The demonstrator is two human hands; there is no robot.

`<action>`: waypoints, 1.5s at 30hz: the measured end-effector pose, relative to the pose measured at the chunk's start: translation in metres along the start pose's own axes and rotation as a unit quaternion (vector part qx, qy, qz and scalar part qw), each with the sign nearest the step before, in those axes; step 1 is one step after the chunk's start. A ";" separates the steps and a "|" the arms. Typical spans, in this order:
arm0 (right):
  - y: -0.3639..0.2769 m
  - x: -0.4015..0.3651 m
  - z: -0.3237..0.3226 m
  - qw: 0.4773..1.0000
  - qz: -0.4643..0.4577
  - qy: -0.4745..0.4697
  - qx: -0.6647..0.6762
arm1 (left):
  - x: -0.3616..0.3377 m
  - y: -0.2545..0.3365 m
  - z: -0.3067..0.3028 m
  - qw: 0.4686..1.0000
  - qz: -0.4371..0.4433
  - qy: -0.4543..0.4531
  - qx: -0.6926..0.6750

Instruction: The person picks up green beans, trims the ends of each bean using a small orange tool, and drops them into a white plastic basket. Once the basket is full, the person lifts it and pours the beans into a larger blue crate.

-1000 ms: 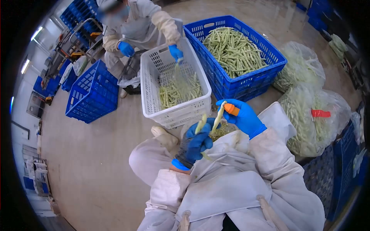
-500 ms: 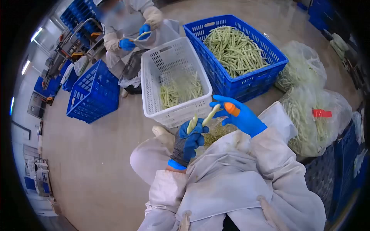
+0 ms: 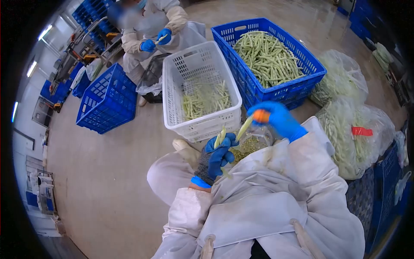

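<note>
My left hand [image 3: 217, 155], in a blue glove with a grey cuff, grips a pale green bean [image 3: 221, 136] whose end sticks up above the fist. My right hand [image 3: 276, 116], also in a blue glove, holds an orange-handled peeler [image 3: 260, 115] and a strip of bean [image 3: 244, 128] that slants down toward my left hand. Both hands hover over a clear bag of green trimmings [image 3: 248, 146] in my lap. Just beyond them stands a white crate [image 3: 202, 125] with peeled beans on its floor.
A blue crate [image 3: 282, 93] full of green beans stands behind the white one. Two clear sacks of beans [image 3: 353, 129] lie at the right. A person in white with blue gloves [image 3: 155, 36] sits opposite. An upturned blue crate [image 3: 108, 101] rests on the floor at left.
My right hand has pulled up and to the right along the bean with the peeler. The person opposite has drawn both hands back from the white crate toward their chest.
</note>
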State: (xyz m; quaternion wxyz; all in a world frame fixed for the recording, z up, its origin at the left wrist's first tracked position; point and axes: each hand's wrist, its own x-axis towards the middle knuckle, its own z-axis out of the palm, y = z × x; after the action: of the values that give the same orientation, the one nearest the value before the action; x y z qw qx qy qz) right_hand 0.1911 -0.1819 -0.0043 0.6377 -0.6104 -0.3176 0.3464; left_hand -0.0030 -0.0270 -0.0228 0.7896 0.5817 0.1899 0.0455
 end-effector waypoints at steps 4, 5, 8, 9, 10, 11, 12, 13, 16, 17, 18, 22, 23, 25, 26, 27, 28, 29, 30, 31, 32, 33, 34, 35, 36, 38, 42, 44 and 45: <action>-0.023 0.023 -0.039 0.956 -0.120 0.255 -0.079 | 0.001 -0.006 -0.001 1.000 -0.006 0.025 -0.003; -0.023 0.019 -0.033 0.968 -0.089 0.193 -0.134 | 0.004 -0.007 -0.001 1.000 -0.001 0.022 -0.002; -0.016 0.001 0.011 0.953 -0.156 -0.033 -0.257 | 0.006 -0.006 0.004 0.999 0.025 -0.005 0.028; -0.012 -0.003 0.022 0.954 -0.153 -0.032 -0.256 | 0.007 -0.011 0.005 0.999 0.021 -0.006 0.027; -0.008 -0.007 0.033 0.946 -0.167 -0.042 -0.275 | 0.008 -0.017 0.006 0.998 0.035 0.002 0.043; -0.005 -0.010 0.042 0.937 -0.183 -0.052 -0.294 | 0.009 -0.020 0.006 0.997 0.050 0.010 0.060; -0.004 -0.010 0.046 0.926 -0.200 -0.063 -0.313 | 0.006 -0.010 0.008 0.997 0.050 0.010 0.061; -0.010 -0.011 0.048 0.930 -0.218 -0.055 -0.290 | -0.001 0.008 0.011 1.000 0.008 -0.005 0.030; -0.017 -0.014 0.047 0.924 -0.272 -0.081 -0.256 | -0.007 0.027 0.006 0.998 -0.043 -0.043 -0.031; -0.019 -0.016 0.048 0.924 -0.272 -0.083 -0.257 | -0.008 0.027 0.004 0.995 -0.053 -0.067 -0.060; -0.020 -0.017 0.050 0.931 -0.258 -0.087 -0.244 | -0.009 0.027 0.004 0.995 -0.052 -0.066 -0.061; -0.017 -0.023 0.050 0.960 -0.154 -0.056 -0.228 | -0.002 0.012 0.001 0.997 0.017 -0.024 0.076; -0.017 -0.023 0.049 0.960 -0.153 -0.055 -0.228 | 0.000 0.006 0.001 0.995 0.056 -0.007 0.086; -0.016 -0.026 0.048 0.932 -0.168 -0.078 -0.312 | -0.004 0.005 0.006 0.993 0.072 0.006 0.093; -0.016 -0.027 0.048 0.932 -0.167 -0.077 -0.312 | -0.005 0.005 0.008 0.991 0.089 0.022 0.099; -0.016 -0.028 0.049 0.922 -0.169 -0.081 -0.340 | -0.004 0.002 0.006 0.991 0.088 0.022 0.099; -0.015 -0.029 0.050 0.910 -0.172 -0.086 -0.367 | -0.002 -0.002 0.002 0.981 0.113 0.028 0.158; -0.016 -0.030 0.051 0.910 -0.173 -0.086 -0.367 | 0.000 -0.005 0.000 0.966 0.137 0.035 0.215; -0.016 -0.031 0.054 0.882 -0.189 -0.076 -0.426 | 0.001 -0.006 -0.001 0.966 0.137 0.036 0.215; -0.016 -0.032 0.057 0.849 -0.204 -0.067 -0.482 | 0.002 -0.006 -0.001 0.939 0.184 0.054 0.285; -0.014 -0.033 0.060 0.850 -0.204 -0.067 -0.482 | 0.002 -0.007 -0.001 0.904 0.231 0.072 0.352; -0.012 -0.033 0.065 0.846 -0.225 -0.026 -0.483 | 0.001 -0.004 0.002 0.904 0.230 0.072 0.352; -0.010 -0.033 0.067 0.840 -0.247 0.015 -0.483 | -0.002 0.001 0.006 0.916 0.227 0.079 0.321; -0.006 -0.032 0.066 0.840 -0.247 0.015 -0.483 | -0.004 0.004 0.009 0.926 0.224 0.087 0.290; -0.002 -0.029 0.066 0.957 -0.138 0.000 -0.257 | -0.003 0.003 0.012 0.927 0.223 0.088 0.290; 0.002 -0.030 0.069 1.000 -0.017 -0.016 -0.010 | -0.003 0.001 0.016 0.966 0.204 0.085 0.136; 0.007 -0.034 0.070 0.987 0.053 0.005 0.150 | -0.005 0.009 0.017 0.994 0.036 0.099 0.015; 0.012 -0.038 0.061 0.988 0.059 0.014 0.139 | 0.007 -0.003 0.007 0.955 0.113 0.043 -0.273; 0.015 -0.041 0.052 0.987 0.051 0.042 0.150 | 0.014 -0.009 -0.007 0.938 0.109 0.006 -0.328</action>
State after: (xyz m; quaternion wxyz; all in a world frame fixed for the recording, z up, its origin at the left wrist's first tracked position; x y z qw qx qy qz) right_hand 0.1242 -0.1866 -0.0157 0.7160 -0.5373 -0.2036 0.3964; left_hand 0.0058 -0.0195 -0.0366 0.9255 0.3075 0.1045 0.1949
